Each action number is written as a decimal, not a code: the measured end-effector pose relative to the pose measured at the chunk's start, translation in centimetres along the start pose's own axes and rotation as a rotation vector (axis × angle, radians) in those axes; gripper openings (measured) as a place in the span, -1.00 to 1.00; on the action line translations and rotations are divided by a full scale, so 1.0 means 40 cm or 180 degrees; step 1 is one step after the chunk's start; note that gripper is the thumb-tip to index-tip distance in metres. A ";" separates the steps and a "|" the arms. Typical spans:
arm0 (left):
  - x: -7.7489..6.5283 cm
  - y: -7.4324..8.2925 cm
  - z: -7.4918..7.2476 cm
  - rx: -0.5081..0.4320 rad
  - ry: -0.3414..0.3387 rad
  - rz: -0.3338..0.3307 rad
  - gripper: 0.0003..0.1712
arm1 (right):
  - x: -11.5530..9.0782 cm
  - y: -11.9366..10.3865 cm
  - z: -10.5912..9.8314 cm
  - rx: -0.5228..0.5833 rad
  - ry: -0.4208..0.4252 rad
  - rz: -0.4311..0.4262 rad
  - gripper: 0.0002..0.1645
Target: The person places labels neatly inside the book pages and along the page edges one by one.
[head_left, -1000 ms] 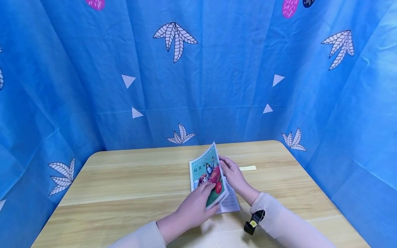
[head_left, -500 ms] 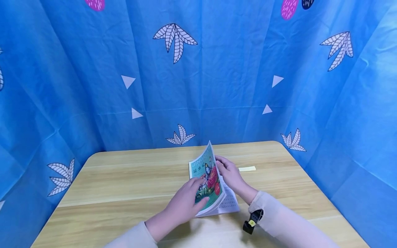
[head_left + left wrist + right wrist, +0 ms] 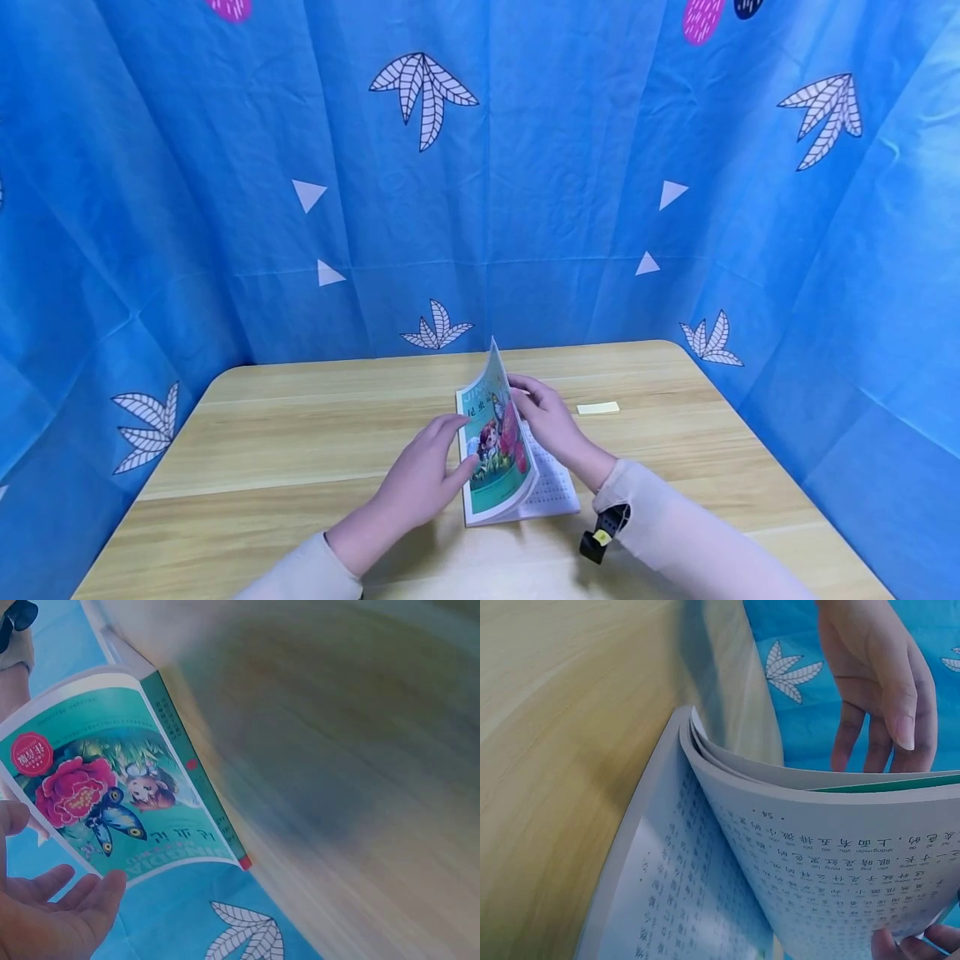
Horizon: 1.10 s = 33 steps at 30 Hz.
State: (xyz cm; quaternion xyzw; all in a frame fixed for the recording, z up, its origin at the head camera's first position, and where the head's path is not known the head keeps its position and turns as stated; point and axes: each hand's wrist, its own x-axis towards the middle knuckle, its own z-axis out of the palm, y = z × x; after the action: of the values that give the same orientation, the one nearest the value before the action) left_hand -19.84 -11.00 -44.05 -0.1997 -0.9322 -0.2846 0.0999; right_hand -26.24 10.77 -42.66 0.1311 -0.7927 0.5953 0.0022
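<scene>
A paperback book (image 3: 483, 479) with a green cover, showing a butterfly and red flowers, stands partly opened on the table. Its front part is raised and bowed, while the rest lies flat with a printed page (image 3: 551, 492) uppermost. My right hand (image 3: 551, 423) grips the outer edge of the raised pages; its fingertips (image 3: 885, 945) show at the page edge in the right wrist view. Beside the spine, my left hand (image 3: 422, 473) is held with relaxed, spread fingers and nothing in them. The left wrist view has this hand (image 3: 56, 919) just off the cover.
On the wooden table (image 3: 300, 433), a pale yellow paper slip (image 3: 597, 408) lies right of the book. A blue patterned curtain (image 3: 555, 208) encloses the table's back and sides. A black band (image 3: 603, 533) hangs at the right wrist.
My left hand has let go of the book and drawn back to the left. My right hand has swung the raised cover and pages leftward, showing more of the printed page.
</scene>
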 end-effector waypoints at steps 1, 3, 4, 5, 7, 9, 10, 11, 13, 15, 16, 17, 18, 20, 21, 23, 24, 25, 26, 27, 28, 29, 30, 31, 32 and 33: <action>-0.001 -0.002 -0.003 0.0000 0.0022 -0.0005 -0.31 | 0.001 -0.002 0.002 -0.0007 -0.0003 0.0002 -0.55; -0.002 -0.006 -0.008 -0.0011 0.0075 -0.0008 -0.31 | 0.002 -0.005 0.004 -0.0025 -0.0012 0.0002 -0.55; -0.002 -0.008 -0.010 -0.0006 0.0098 -0.0011 -0.31 | 0.003 -0.006 0.005 -0.0017 -0.0026 0.0009 -0.55; -0.003 -0.010 -0.013 -0.0005 0.0118 -0.0018 -0.31 | 0.005 -0.007 0.006 0.0003 -0.0040 0.0019 -0.55; -0.003 -0.015 -0.017 0.0009 0.0147 -0.0044 -0.30 | 0.008 -0.008 0.008 0.0015 -0.0049 0.0028 -0.56; -0.003 -0.019 -0.021 0.0021 0.0175 -0.0064 -0.30 | 0.011 -0.009 0.011 0.0028 -0.0058 0.0014 -0.56; -0.004 -0.021 -0.023 0.0026 0.0187 -0.0072 -0.30 | 0.013 -0.010 0.012 0.0033 -0.0061 0.0014 -0.56; -0.004 -0.022 -0.025 0.0024 0.0188 -0.0094 -0.30 | 0.014 -0.011 0.014 0.0019 -0.0068 0.0000 -0.56; -0.005 -0.025 -0.030 0.0000 0.0205 -0.0123 -0.30 | 0.016 -0.014 0.017 -0.0037 -0.0084 -0.0021 -0.55; -0.006 -0.029 -0.034 -0.0016 0.0220 -0.0161 -0.30 | 0.015 -0.018 0.018 -0.0107 -0.0105 -0.0055 -0.55; -0.007 -0.031 -0.036 -0.0026 0.0230 -0.0176 -0.30 | 0.014 -0.021 0.019 -0.0139 -0.0111 -0.0054 -0.54; -0.007 -0.032 -0.038 -0.0041 0.0231 -0.0200 -0.31 | 0.013 -0.023 0.020 -0.0173 -0.0117 -0.0039 -0.54; -0.008 -0.035 -0.040 -0.0047 0.0238 -0.0216 -0.31 | 0.012 -0.026 0.020 -0.0201 -0.0111 -0.0022 -0.55; -0.010 -0.042 -0.044 -0.0056 0.0237 -0.0253 -0.31 | 0.011 -0.028 0.024 -0.0239 -0.0104 -0.0005 -0.55; -0.011 -0.046 -0.046 -0.0054 0.0237 -0.0266 -0.31 | 0.012 -0.027 0.026 -0.0248 -0.0101 0.0010 -0.56; -0.013 -0.053 -0.050 -0.0054 0.0223 -0.0300 -0.31 | 0.014 -0.025 0.029 -0.0278 -0.0095 0.0015 -0.56; -0.014 -0.056 -0.052 -0.0048 0.0226 -0.0309 -0.31 | 0.015 -0.023 0.030 -0.0284 -0.0095 0.0005 -0.55; -0.015 -0.059 -0.053 -0.0045 0.0231 -0.0313 -0.31 | 0.017 -0.022 0.031 -0.0283 -0.0098 -0.0012 -0.55; -0.015 -0.062 -0.054 -0.0043 0.0240 -0.0316 -0.31 | 0.018 -0.020 0.032 -0.0281 -0.0106 -0.0024 -0.55; -0.015 -0.064 -0.055 -0.0038 0.0248 -0.0320 -0.31 | 0.020 -0.019 0.033 -0.0273 -0.0118 -0.0034 -0.54; -0.016 -0.066 -0.057 -0.0039 0.0249 -0.0328 -0.31 | 0.021 -0.018 0.034 -0.0273 -0.0125 -0.0042 -0.54; -0.016 -0.069 -0.058 -0.0032 0.0260 -0.0331 -0.31 | 0.022 -0.018 0.035 -0.0267 -0.0137 -0.0043 -0.54; -0.017 -0.071 -0.059 -0.0028 0.0266 -0.0339 -0.31 | 0.024 -0.018 0.037 -0.0269 -0.0147 -0.0045 -0.54; -0.017 -0.074 -0.059 -0.0021 0.0270 -0.0355 -0.31 | 0.026 -0.020 0.038 -0.0284 -0.0157 -0.0049 -0.54; -0.017 -0.076 -0.061 -0.0023 0.0276 -0.0377 -0.31 | 0.027 -0.022 0.040 -0.0299 -0.0169 -0.0047 -0.54; -0.018 -0.078 -0.062 -0.0025 0.0283 -0.0402 -0.31 | 0.029 -0.024 0.041 -0.0323 -0.0178 -0.0053 -0.54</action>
State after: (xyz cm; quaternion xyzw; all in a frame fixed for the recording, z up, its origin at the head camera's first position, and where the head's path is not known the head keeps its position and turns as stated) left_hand -20.34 -15.01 -43.75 -0.1281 -0.9365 -0.3027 0.1222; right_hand -26.90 8.73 -42.04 0.1540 -0.8205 0.5504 -0.0084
